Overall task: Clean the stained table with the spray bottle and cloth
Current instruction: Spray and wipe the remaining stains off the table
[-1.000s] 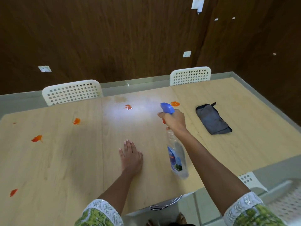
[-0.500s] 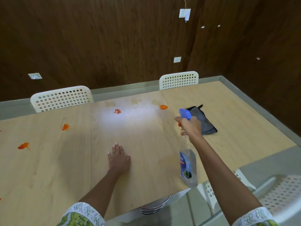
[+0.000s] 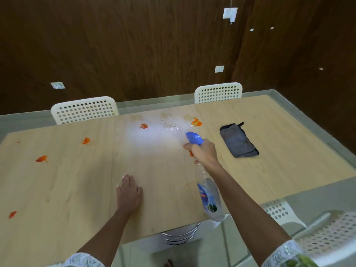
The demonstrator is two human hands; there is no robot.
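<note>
The right hand [image 3: 204,153] is wrapped round the neck of the bottle [image 3: 209,195], fingers curled in front where the orange trigger peeks out below them, the arm stretched well forward over the table [image 3: 279,151]. The blue nozzle [image 3: 194,138] sticks out past the knuckles and points toward the far edge, while the clear body hangs back and down under the wrist, its blue label facing left (the base reaches out past the near edge of the table, from where I stand).

The left hand [image 3: 129,191] grips nothing: it lies palm down and flat on the wood, fingers together and pointing away, the forearm running straight back to a white lace cuff [image 3: 82,260].

Just beyond the nozzle the surface glistens with wet patches [image 3: 173,128] under a bright glare. An orange stain [image 3: 196,122] sits at the right of that wet area, and another [image 3: 144,126] at its left. More orange marks lie well off to the left: one [image 3: 86,140] toward the far side, one [image 3: 41,158] nearer the middle, one [image 3: 12,214] close to the near edge.

The cloth [image 3: 238,141], grey and folded, lies flat to the right of the spraying hand, apart from it. Two white perforated chairs [image 3: 84,110] stand tucked in at the far side, against a dark wood wall.
</note>
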